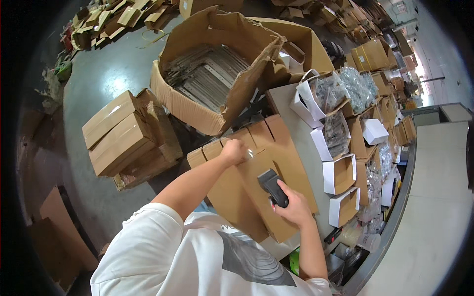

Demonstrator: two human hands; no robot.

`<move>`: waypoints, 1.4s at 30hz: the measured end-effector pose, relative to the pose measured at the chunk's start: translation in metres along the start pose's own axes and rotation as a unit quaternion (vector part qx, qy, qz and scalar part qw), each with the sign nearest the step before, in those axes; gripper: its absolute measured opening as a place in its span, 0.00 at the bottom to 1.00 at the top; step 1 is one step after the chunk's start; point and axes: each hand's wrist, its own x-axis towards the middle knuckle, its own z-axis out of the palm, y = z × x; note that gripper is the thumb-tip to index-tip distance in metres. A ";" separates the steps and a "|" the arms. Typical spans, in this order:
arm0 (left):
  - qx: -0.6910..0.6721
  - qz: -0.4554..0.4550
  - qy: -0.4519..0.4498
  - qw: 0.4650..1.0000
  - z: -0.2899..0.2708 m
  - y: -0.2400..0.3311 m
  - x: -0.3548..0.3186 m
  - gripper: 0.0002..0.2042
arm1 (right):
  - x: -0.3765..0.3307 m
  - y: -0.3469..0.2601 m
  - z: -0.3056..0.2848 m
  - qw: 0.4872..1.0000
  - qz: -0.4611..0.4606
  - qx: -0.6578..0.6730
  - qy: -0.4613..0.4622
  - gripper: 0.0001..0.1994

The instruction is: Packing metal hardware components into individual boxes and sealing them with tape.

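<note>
A flattish brown cardboard carton (269, 160) with folded flaps lies before me on the table. My right hand (295, 208) is wrapped around a black hand-held tool (272, 187) with a wide, blocky grey-black head, held over the carton's middle panel. I cannot tell what kind of tool it is. At the carton's far left part, my left hand (236, 151) is closed, its fingers bent at the edge of a flap. Beside its fingertips glints a small clear shiny strip (250, 154). What those fingers pinch is hidden.
A large torn carton (190, 111) full of metal strips stands beyond. Stacked closed boxes (118, 135) sit at left on the floor. Along the right, open white boxes (339, 173) and bagged parts (356, 86) crowd the table (291, 116). Cardboard piles (123, 17) lie farther back.
</note>
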 end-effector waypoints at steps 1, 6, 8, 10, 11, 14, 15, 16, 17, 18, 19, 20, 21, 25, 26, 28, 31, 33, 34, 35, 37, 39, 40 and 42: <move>0.017 -0.037 0.007 0.999 0.000 0.000 -0.003 0.14 | 0.003 0.002 0.002 0.999 0.009 -0.045 -0.014 0.34; 0.158 0.064 0.153 0.973 0.017 -0.019 -0.010 0.12 | 0.012 -0.009 -0.007 0.996 0.055 -0.035 -0.065 0.36; 0.176 0.036 0.127 0.976 0.005 -0.016 -0.012 0.12 | 0.019 -0.009 -0.011 0.992 0.087 -0.024 -0.092 0.36; 0.125 0.050 0.091 0.987 0.010 0.006 -0.015 0.13 | 0.024 -0.004 -0.008 0.994 0.026 -0.077 -0.075 0.36; 0.070 0.059 0.057 0.994 0.012 0.020 -0.024 0.13 | 0.026 -0.007 -0.009 0.994 0.033 -0.067 -0.075 0.36; 0.086 0.101 0.020 0.991 0.006 0.043 -0.034 0.15 | 0.020 -0.012 -0.021 0.992 0.070 -0.022 -0.107 0.37; 0.087 0.083 -0.006 0.993 0.006 0.045 -0.034 0.16 | 0.005 -0.003 -0.019 0.992 0.080 -0.012 -0.100 0.37; 0.098 0.092 -0.001 0.991 0.006 0.040 -0.032 0.16 | -0.008 0.009 -0.016 0.992 0.074 -0.019 -0.103 0.38; 0.103 0.096 -0.010 0.990 0.005 0.038 -0.029 0.16 | -0.022 0.021 -0.013 0.991 0.070 -0.028 -0.107 0.38; 0.108 0.073 -0.044 0.990 0.005 0.037 -0.026 0.17 | -0.038 0.031 -0.014 0.987 0.064 -0.082 -0.119 0.38; 0.114 0.050 -0.077 0.989 0.006 0.038 -0.023 0.17 | -0.050 0.043 -0.011 0.988 0.070 -0.075 -0.113 0.38; 0.120 0.055 -0.083 0.988 0.006 0.034 -0.021 0.17 | -0.061 0.052 -0.004 0.989 0.075 -0.077 -0.105 0.38; 0.082 0.081 -0.077 0.990 0.009 0.027 -0.017 0.19 | -0.069 0.057 0.001 0.989 0.080 -0.079 -0.096 0.38; -0.004 0.112 -0.127 0.986 0.017 0.031 -0.012 0.23 | -0.089 0.030 0.015 0.963 0.001 -0.250 0.105 0.35; 0.006 0.115 -0.137 0.984 0.017 0.035 -0.013 0.23 | -0.091 0.020 0.024 0.985 -0.023 -0.121 0.118 0.32; -0.061 0.080 -0.154 0.983 0.010 0.040 -0.016 0.21 | -0.090 0.000 0.056 0.986 -0.050 0.155 0.042 0.25; 0.029 0.110 -0.142 0.983 0.005 0.038 -0.010 0.19 | -0.069 0.031 0.170 0.977 -0.084 0.185 0.069 0.18; 0.063 0.096 -0.139 0.984 0.003 0.046 -0.014 0.17 | -0.071 0.037 0.173 0.942 -0.018 0.323 0.095 0.18; 0.189 0.084 -0.148 0.967 -0.001 0.057 -0.017 0.19 | -0.074 0.041 0.175 0.887 0.035 0.448 0.108 0.18; 0.314 0.072 -0.155 0.934 -0.005 0.063 -0.024 0.21 | -0.086 0.048 0.186 0.885 0.090 0.448 0.093 0.18; 0.321 0.007 -0.254 0.912 -0.006 0.071 -0.036 0.25 | -0.120 0.064 0.202 0.881 0.218 0.407 0.102 0.16; 0.314 0.060 -0.440 0.840 -0.030 0.015 -0.014 0.26 | -0.143 0.073 0.221 0.827 0.319 0.387 0.255 0.16; 0.382 0.030 -0.485 0.786 -0.008 0.029 -0.013 0.25 | -0.157 0.088 0.241 0.749 0.367 0.394 0.387 0.17; 0.432 0.006 -0.520 0.737 0.045 0.065 -0.026 0.23 | -0.162 0.103 0.263 0.543 0.272 0.515 0.605 0.27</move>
